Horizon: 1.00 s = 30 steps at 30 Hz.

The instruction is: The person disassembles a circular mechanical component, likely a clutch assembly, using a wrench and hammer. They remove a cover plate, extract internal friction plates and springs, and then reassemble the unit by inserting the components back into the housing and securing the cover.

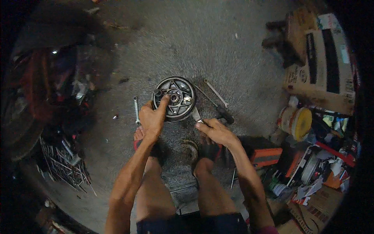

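Observation:
A round metal wheel hub (180, 111), with a star-shaped pattern of ribs and a ring-like centre, is in front of my feet. My left hand (152, 117) grips its left side, the thumb lying across the face near the centre. At the lower right of the rim, my right hand (215, 130) is closed on a flat metal scraper (196, 115), whose blade is against or very close to the rim. The scraper's handle is mostly covered by my fingers. What my left fingers do under the hub is hidden.
Spanners lie right (216, 93) and left (136, 110) of the hub, beside a black-handled screwdriver (224, 115). Right stand a cardboard box (296, 87), a yellow-sided spool (302, 124) and an orange-and-black case (267, 156). A dark tyre (21, 138) and thin metal rods (64, 163) are left.

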Available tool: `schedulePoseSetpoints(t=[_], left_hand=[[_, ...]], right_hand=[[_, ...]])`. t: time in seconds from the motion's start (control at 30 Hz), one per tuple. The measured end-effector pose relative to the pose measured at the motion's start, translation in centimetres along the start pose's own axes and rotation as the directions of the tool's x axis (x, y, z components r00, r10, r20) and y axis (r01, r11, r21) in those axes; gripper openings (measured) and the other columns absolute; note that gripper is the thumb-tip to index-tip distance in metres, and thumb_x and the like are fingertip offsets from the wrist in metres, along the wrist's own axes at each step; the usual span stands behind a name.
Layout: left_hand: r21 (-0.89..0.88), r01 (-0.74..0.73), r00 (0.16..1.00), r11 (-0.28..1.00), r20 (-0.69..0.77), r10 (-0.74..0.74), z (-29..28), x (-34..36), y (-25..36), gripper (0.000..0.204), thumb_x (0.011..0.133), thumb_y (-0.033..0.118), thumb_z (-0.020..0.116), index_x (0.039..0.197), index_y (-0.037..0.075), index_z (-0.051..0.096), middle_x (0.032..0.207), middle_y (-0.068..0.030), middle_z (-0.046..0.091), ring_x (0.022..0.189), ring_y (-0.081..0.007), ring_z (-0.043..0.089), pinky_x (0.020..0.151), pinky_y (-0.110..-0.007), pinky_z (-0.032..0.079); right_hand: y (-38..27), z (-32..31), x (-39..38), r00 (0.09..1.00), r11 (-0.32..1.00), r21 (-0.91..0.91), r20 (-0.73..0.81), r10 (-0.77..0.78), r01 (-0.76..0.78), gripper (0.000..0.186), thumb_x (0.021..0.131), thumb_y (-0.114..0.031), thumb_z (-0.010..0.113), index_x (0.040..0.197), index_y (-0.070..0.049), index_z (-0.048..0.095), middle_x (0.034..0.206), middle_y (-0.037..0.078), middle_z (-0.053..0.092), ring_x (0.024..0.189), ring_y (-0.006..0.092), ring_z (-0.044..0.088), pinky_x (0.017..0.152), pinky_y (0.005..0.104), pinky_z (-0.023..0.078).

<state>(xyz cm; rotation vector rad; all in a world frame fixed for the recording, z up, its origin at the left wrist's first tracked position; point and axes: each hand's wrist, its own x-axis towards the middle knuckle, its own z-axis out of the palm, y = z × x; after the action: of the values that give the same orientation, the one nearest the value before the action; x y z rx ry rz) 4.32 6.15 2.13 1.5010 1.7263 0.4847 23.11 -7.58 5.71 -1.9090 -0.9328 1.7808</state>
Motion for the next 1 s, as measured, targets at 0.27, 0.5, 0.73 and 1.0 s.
schedulePoseSetpoints(t=[0.27,0.5,0.73,1.0], left_hand=[[0.13,0.023,1.0,0.991,-0.004,-0.022,4.8,2.0,-4.3,0.063,0.077,0.054,0.073,0.071,-0.008,0.063,0.061,-0.0234,0.061,0.057,-0.0325,0.061,0.06,-0.048,0.045],[0.29,-0.041,0.997,0.956,0.079,0.018,4.3,2.4,-5.0,0.066,0.083,0.061,0.062,0.082,-0.005,0.067,0.073,-0.0277,0.066,0.071,-0.0436,0.067,0.07,-0.051,0.05],[0.456,-0.068,0.982,0.887,0.188,-0.022,3.5,2.0,-3.9,0.072,0.087,0.065,0.053,0.092,-0.006,0.067,0.079,-0.033,0.066,0.079,-0.0487,0.066,0.074,-0.055,0.051],[0.527,-0.093,0.962,0.845,0.267,-0.061,2.9,2.4,-3.5,0.077,0.088,0.069,0.047,0.097,-0.006,0.066,0.085,-0.0335,0.066,0.086,-0.0476,0.067,0.077,-0.053,0.051]], right_hand=[[3.7,1.2,6.7,0.985,0.886,-0.435,-0.119,0.122,-0.162,0.051,0.096,-0.045,0.05,0.096,0.004,0.062,0.081,0.022,0.066,0.082,0.0398,0.065,0.076,0.0506,0.048],[2.1,2.7,7.0,0.988,0.806,-0.578,-0.145,0.053,-0.129,0.047,0.096,-0.038,0.049,0.083,0.002,0.07,0.082,0.025,0.068,0.083,0.0448,0.066,0.083,0.0523,0.049],[1.7,5.1,7.4,0.989,0.779,-0.615,-0.145,0.039,-0.121,0.045,0.094,-0.038,0.051,0.083,0.001,0.071,0.087,0.023,0.069,0.092,0.0408,0.065,0.087,0.0528,0.046],[2.6,5.3,6.6,0.964,0.724,-0.676,-0.26,-0.061,-0.137,0.049,0.093,-0.044,0.051,0.085,0.0,0.07,0.087,0.022,0.069,0.091,0.0389,0.065,0.089,0.0519,0.045]])
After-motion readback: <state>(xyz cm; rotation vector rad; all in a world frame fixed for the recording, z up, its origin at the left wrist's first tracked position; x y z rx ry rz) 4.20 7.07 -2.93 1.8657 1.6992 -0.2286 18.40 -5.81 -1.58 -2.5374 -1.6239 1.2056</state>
